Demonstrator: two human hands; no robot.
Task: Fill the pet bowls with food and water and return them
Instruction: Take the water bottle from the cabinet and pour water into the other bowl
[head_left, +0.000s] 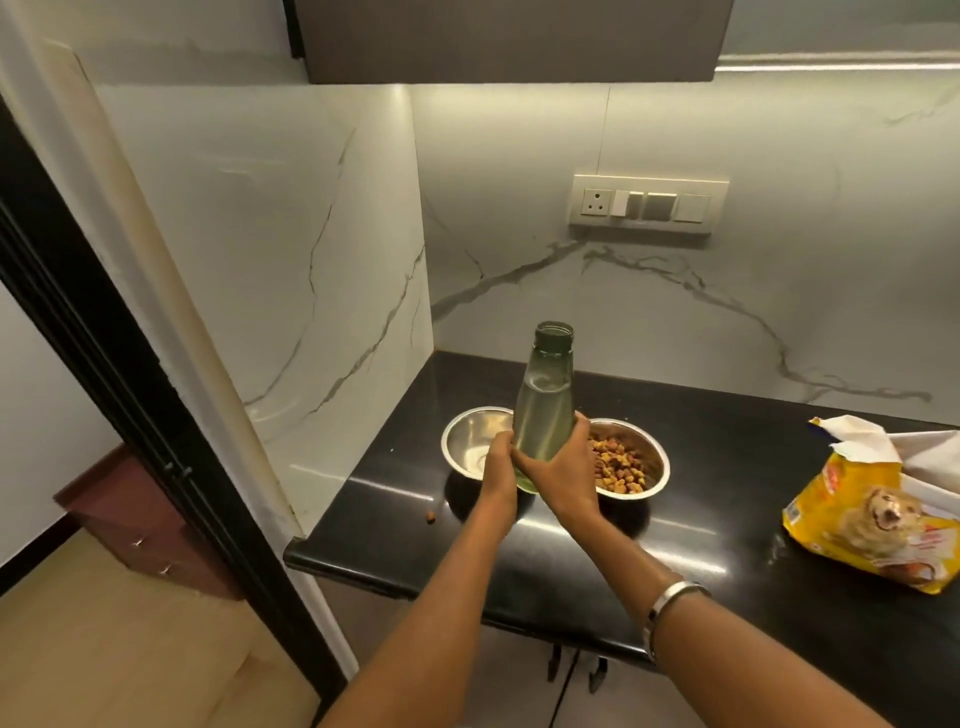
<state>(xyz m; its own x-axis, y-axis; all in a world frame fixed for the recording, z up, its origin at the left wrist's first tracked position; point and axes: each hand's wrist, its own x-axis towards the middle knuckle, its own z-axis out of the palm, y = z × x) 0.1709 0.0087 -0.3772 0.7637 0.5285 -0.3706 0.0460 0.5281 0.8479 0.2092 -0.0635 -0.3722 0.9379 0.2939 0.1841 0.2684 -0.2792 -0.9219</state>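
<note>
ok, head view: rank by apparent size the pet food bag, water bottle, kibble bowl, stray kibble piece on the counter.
1. Pet food bag, partly cut off at the frame edge.
2. Water bottle and kibble bowl: too close to rank, both partly hidden by the hands.
3. Stray kibble piece, smallest.

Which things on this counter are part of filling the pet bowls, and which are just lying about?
Part of the job:
- water bottle, uncapped, held upright in the left hand and right hand
- empty steel bowl
- steel bowl with kibble
- yellow pet food bag, torn open

Just lying about:
- stray kibble piece on the black counter
- wall switch panel
</note>
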